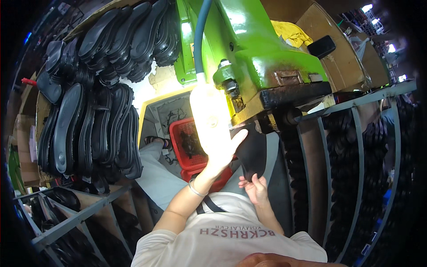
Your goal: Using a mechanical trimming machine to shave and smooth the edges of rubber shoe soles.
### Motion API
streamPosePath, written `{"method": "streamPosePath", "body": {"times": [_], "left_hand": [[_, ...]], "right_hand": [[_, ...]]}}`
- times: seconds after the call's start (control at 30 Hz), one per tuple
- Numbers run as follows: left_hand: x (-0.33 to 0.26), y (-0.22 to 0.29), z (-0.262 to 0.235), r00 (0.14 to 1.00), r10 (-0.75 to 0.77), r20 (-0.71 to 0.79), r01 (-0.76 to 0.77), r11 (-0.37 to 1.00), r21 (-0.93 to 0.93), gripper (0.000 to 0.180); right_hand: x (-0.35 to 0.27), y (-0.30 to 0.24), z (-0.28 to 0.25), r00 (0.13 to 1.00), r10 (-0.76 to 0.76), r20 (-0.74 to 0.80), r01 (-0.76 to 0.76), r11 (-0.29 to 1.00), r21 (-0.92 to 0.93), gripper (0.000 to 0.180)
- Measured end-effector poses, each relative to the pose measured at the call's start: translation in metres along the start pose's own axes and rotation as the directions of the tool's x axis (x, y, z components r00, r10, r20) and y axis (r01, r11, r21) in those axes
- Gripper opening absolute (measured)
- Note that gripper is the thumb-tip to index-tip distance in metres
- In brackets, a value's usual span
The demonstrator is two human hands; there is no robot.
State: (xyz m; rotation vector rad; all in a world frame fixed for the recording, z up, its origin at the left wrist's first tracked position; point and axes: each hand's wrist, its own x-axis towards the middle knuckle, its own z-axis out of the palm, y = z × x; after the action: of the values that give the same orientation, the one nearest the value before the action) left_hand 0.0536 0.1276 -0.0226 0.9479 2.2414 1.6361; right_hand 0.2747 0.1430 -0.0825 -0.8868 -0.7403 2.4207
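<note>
The right hand (254, 188) pinches the lower edge of a black shoe sole (253, 149) between thumb and fingers, gripping it from below, while the left hand (221, 153) lies open and flat, fingers stretched upward, with its fingertips touching the sole's left edge; a thin bracelet (195, 189) circles that wrist. The sole stands nearly upright, held just under the dark lower block (293, 95) of a green machine (262, 49), its top close to the machine's underside. Directly in front of the left hand glares a bright lamp (209, 113), which washes out part of the hand, and a blue-grey hose (199, 35) runs up from it along the machine. Below the hands, between the person's knees, sits a red plastic basket (184, 142) with dark pieces in it, and a sandalled foot (156, 141) shows just left of it on the floor. Well to the left, rows of black soles (89, 111) lean stacked against one another on a metal rack (73, 218). To the right, another grey metal rack (356, 133) carries more dark stacks, and a cardboard box (338, 44) with a yellow cloth (293, 33) sits behind the machine
</note>
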Motion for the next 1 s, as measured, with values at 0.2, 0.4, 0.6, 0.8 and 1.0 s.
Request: {"method": "streamPosePath", "body": {"times": [0.2, 0.4, 0.6, 0.8, 1.0], "left_hand": [[-0.014, 0.001, -0.028, 0.992, -0.112, 0.055, 0.124, 0.940, -0.318, 0.021], [-0.019, -0.001, -0.060, 0.980, -0.174, 0.096, 0.198, 0.811, -0.551, 0.034], [-0.035, -0.025, -0.103, 0.977, -0.208, -0.038, 0.151, 0.814, -0.562, 0.027], [-0.074, -0.075, -0.116, 0.936, -0.341, 0.086, 0.335, 0.791, -0.512, 0.022], [-0.096, -0.083, -0.079, 0.861, -0.461, 0.218, 0.478, 0.878, -0.034, 0.023]], "right_hand": [[0.015, -0.076, 0.033, 0.924, -0.353, -0.149, 0.295, 0.904, -0.311, 0.027], [0.058, -0.140, 0.073, 0.910, -0.413, 0.042, 0.377, 0.779, -0.502, 0.029], [0.083, -0.128, 0.117, 0.933, -0.241, 0.269, 0.357, 0.732, -0.581, 0.031], [0.103, -0.083, 0.140, 0.797, -0.374, 0.474, 0.602, 0.425, -0.676, 0.022], [0.095, -0.088, 0.148, 0.770, -0.363, 0.525, 0.638, 0.401, -0.658, 0.021]]}}
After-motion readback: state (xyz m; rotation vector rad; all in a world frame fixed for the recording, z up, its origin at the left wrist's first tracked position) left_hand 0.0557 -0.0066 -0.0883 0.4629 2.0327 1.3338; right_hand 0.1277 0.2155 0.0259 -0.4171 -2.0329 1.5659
